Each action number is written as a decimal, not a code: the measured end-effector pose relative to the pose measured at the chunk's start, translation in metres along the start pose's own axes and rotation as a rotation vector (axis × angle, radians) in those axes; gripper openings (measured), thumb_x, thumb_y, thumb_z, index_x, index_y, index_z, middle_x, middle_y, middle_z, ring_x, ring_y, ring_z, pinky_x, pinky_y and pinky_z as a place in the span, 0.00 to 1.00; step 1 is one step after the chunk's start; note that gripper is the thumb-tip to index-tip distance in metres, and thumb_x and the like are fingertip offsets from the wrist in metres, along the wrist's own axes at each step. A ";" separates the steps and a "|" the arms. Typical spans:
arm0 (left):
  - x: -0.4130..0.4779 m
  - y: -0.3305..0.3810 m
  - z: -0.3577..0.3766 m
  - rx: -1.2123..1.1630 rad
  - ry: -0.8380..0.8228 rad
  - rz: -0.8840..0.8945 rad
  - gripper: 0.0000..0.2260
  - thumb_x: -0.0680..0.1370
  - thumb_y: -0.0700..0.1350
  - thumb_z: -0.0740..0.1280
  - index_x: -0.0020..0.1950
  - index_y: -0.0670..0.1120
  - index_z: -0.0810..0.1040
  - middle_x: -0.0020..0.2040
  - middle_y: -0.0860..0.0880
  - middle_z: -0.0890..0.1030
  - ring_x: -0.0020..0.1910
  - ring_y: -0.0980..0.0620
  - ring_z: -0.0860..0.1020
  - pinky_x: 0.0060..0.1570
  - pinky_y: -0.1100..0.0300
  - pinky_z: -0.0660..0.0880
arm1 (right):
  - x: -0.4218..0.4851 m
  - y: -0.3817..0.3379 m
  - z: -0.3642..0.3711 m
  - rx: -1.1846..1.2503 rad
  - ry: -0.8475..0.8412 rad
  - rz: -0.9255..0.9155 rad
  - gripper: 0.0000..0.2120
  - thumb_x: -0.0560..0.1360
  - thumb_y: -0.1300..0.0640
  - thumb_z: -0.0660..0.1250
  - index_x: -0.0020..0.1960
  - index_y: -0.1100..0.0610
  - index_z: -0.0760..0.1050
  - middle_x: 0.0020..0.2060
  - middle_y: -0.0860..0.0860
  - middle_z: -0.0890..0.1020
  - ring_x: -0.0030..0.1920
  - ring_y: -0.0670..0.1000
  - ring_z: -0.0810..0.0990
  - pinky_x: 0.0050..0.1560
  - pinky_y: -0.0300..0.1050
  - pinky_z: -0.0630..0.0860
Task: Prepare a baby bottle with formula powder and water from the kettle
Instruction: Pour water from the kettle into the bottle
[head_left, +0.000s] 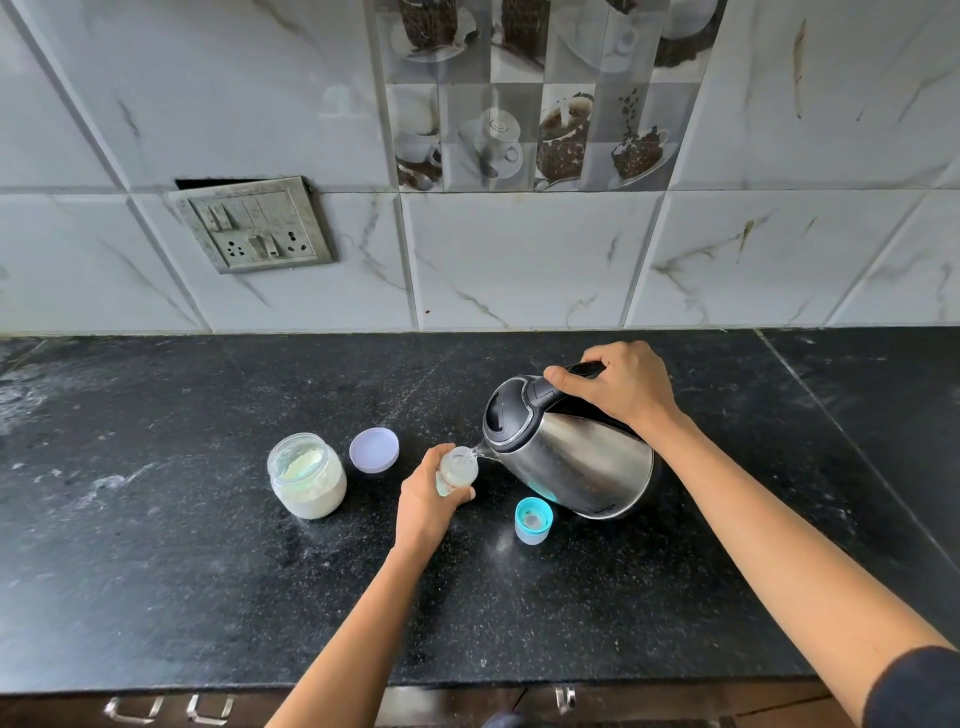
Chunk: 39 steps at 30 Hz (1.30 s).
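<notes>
On the black stone bench (208, 571):
Right hand (621, 387): grip clamped on tilted steel kettle (571, 457).
Left hand (428, 499): grip wrapped around small clear baby bottle (457, 470).

A home kitchen: black stone counter (208, 571), marble-look wall tiles (519, 260) with coffee pictures, a wall socket (254, 226)

My left hand (427, 503) covers the bottle's (457, 472) lower left side. The kettle's (571, 457) handle is mostly inside my right hand (618, 389). At five o'clock my sleeve (919, 691) is cut off.
</notes>
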<state>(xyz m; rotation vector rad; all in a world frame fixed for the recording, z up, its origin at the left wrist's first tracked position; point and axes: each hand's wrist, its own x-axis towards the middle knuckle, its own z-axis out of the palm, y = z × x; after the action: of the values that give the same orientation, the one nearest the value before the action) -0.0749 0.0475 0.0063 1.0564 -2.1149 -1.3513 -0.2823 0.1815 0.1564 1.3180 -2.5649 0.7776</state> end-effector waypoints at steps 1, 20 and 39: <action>0.000 0.000 0.000 -0.001 -0.002 -0.003 0.26 0.66 0.39 0.75 0.61 0.55 0.73 0.53 0.57 0.79 0.52 0.56 0.76 0.47 0.66 0.68 | 0.000 0.000 0.000 0.000 0.001 0.000 0.36 0.61 0.24 0.56 0.28 0.59 0.74 0.18 0.50 0.70 0.25 0.52 0.72 0.30 0.44 0.70; 0.003 -0.002 0.002 0.015 -0.001 -0.025 0.27 0.66 0.41 0.76 0.62 0.54 0.72 0.55 0.55 0.79 0.53 0.54 0.75 0.52 0.62 0.69 | 0.000 0.004 -0.001 0.006 0.006 -0.006 0.37 0.61 0.24 0.56 0.27 0.60 0.72 0.17 0.49 0.66 0.23 0.50 0.68 0.28 0.42 0.64; 0.002 0.018 0.014 -0.046 -0.060 0.010 0.22 0.66 0.44 0.76 0.57 0.55 0.74 0.54 0.56 0.79 0.52 0.55 0.76 0.52 0.60 0.72 | -0.008 0.047 -0.003 0.168 0.115 0.020 0.35 0.65 0.26 0.60 0.26 0.60 0.71 0.19 0.53 0.71 0.24 0.54 0.70 0.28 0.47 0.65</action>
<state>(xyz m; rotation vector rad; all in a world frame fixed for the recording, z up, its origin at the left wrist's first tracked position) -0.0923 0.0587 0.0157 0.9976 -2.1181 -1.4363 -0.3145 0.2115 0.1388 1.2539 -2.4726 1.0610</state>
